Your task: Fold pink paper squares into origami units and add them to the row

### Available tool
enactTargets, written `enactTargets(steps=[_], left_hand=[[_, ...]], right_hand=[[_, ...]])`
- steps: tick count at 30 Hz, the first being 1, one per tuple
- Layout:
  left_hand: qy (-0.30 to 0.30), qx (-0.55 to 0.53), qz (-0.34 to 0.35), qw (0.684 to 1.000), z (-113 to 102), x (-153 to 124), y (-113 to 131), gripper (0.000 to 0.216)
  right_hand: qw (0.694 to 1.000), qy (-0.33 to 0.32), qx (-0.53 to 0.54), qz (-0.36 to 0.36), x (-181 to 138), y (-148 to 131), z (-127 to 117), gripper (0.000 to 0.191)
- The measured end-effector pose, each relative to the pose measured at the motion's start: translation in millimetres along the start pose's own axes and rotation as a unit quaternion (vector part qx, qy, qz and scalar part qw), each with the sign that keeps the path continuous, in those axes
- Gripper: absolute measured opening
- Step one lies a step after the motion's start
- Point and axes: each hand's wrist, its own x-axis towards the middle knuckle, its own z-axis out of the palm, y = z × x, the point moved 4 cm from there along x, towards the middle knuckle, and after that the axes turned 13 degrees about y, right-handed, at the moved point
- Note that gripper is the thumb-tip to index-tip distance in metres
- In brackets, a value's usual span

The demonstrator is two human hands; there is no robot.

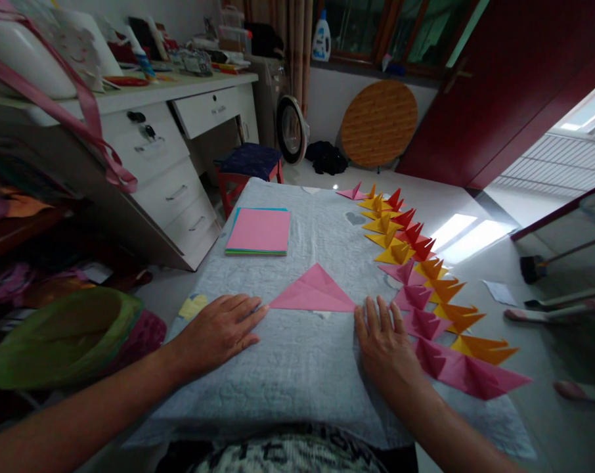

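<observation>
A pink paper folded into a triangle lies on the pale quilted table top. My left hand rests flat and open on the cloth, its fingertips just touching the triangle's left corner. My right hand lies flat and open too, fingertips by the triangle's right corner. A stack of square sheets with a pink one on top sits further back on the left. Down the right side runs a row of several folded pieces in pink, orange, yellow and red.
White desk with drawers stands to the left, a red stool with a dark cushion behind the table. A green bag sits low at left. A round wooden board leans on the far wall. Mop handles lie at right.
</observation>
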Motion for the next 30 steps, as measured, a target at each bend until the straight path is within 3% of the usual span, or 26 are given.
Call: enactTargets(steps=[6, 9, 12, 15, 17, 20, 22, 24, 27, 30], left_hand=[[0.022, -0.024, -0.014, 0.999, 0.1, -0.6, -2.3, 0.033], [0.030, -0.075, -0.084, 0.993, -2.8, 10.1, -5.8, 0.030], [0.024, -0.135, -0.193, 0.972, -1.5, 30.8, -8.1, 0.051], [0.018, -0.181, -0.216, 0.959, 4.9, 55.5, -2.1, 0.064], [0.024, -0.216, -0.228, 0.949, 9.2, 68.7, 1.0, 0.050], [0.048, -0.278, -0.249, 0.926, 9.1, 82.5, 0.2, 0.011], [0.070, -0.348, -0.259, 0.898, 3.4, 90.0, -3.7, 0.012], [0.071, -0.422, -0.287, 0.857, -3.0, 97.0, -10.4, 0.017], [0.100, -0.529, -0.335, 0.773, -14.1, 108.4, -21.7, 0.025], [0.118, -0.601, -0.365, 0.701, -18.9, 119.8, -26.1, 0.031]], right_hand=[[1.000, -0.018, -0.001, 0.017, 3.2, -1.2, 2.5, 0.044], [0.998, -0.049, 0.039, 0.030, 13.1, 9.7, -1.8, 0.039], [0.988, -0.105, 0.104, 0.054, 32.2, 21.3, -9.7, 0.026], [0.972, -0.101, 0.183, 0.106, 54.4, 27.9, -14.4, 0.032], [0.954, -0.089, 0.250, 0.135, 65.6, 29.5, -9.6, 0.038], [0.913, -0.097, 0.367, 0.151, 74.4, 32.6, 7.5, 0.017], [0.874, -0.076, 0.445, 0.180, 77.3, 40.9, 17.4, 0.014], [0.813, -0.034, 0.535, 0.227, 78.8, 52.0, 23.0, 0.010], [0.664, 0.050, 0.678, 0.311, 79.9, 64.1, 23.6, 0.016], [0.511, 0.091, 0.775, 0.360, 81.3, 60.1, 22.6, 0.038]])
